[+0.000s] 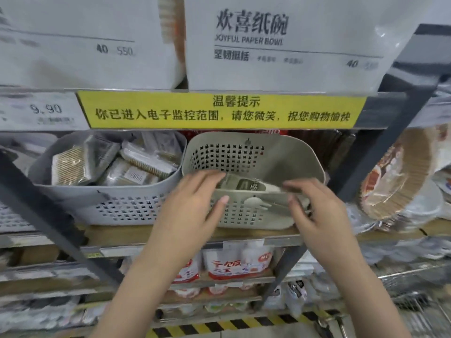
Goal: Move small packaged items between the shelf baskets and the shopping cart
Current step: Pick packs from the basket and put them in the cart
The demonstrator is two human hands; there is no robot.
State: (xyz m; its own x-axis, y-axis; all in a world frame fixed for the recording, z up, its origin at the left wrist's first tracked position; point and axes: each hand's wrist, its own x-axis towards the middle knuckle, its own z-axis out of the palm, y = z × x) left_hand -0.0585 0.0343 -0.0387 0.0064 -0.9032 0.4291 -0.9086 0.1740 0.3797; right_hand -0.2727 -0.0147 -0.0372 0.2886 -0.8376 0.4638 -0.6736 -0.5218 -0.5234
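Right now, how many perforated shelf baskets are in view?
2. A grey basket full of packets sits on the left of the shelf; a beige basket stands beside it on the right, where both hands hold a packet at its rim. More may sit hidden out of frame.

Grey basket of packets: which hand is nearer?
Left. The left hand is beside the grey basket, at its right end; the right hand is across the beige basket.

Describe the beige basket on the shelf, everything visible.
The beige basket looks like plastic, with rounded corners and perforated walls. It stands on the shelf beside a grey basket full of packets. Both hands hold a flat packet over its front rim; the left hand overlaps its front wall.
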